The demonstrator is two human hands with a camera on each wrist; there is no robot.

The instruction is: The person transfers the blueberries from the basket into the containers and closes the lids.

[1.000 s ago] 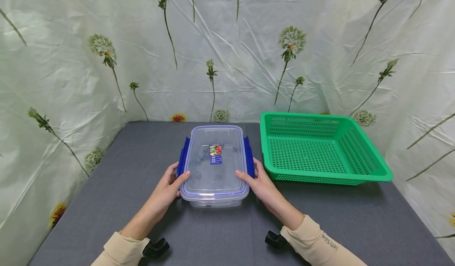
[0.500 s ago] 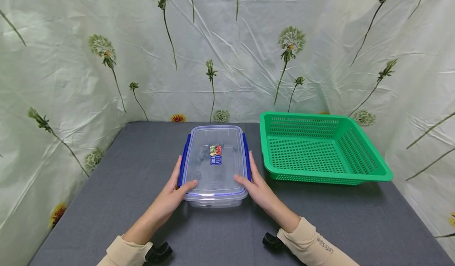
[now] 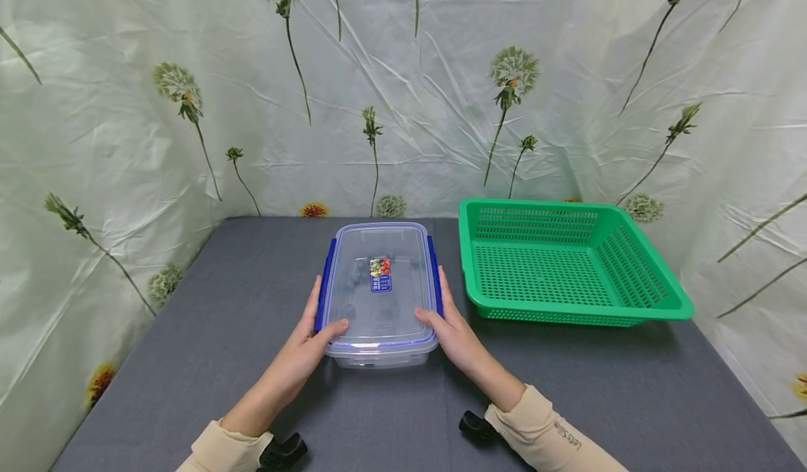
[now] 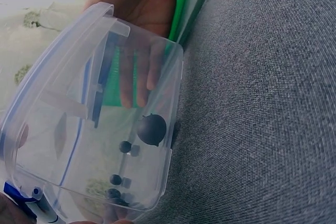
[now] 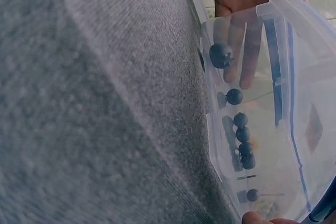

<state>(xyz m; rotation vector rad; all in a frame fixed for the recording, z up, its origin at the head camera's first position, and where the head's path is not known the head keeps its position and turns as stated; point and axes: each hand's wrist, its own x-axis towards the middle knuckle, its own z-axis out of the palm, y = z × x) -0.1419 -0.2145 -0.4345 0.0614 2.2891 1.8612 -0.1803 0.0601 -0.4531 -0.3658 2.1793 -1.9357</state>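
Observation:
A clear lidded food container sits on the cloth in the middle, a label on its lid. Blue side latches lie close along both long sides. My left hand holds the near left part, thumb over the lid's edge and fingers along the side. On the opposite side my right hand holds it likewise. Several blueberries of different sizes rest inside, seen through the wall in both wrist views. Through that wall the left wrist view shows the right hand's fingers extended along the far side.
A green perforated basket stands to the right, close to the right hand. Grey cloth covers the table, and a flower-printed curtain hangs behind and at both sides. Black wrist devices sit at the cuffs.
Both side latches have swung from flared out to close against the container. The hands have moved inward, with fingers now farther along its sides. Container and basket have stayed in place.

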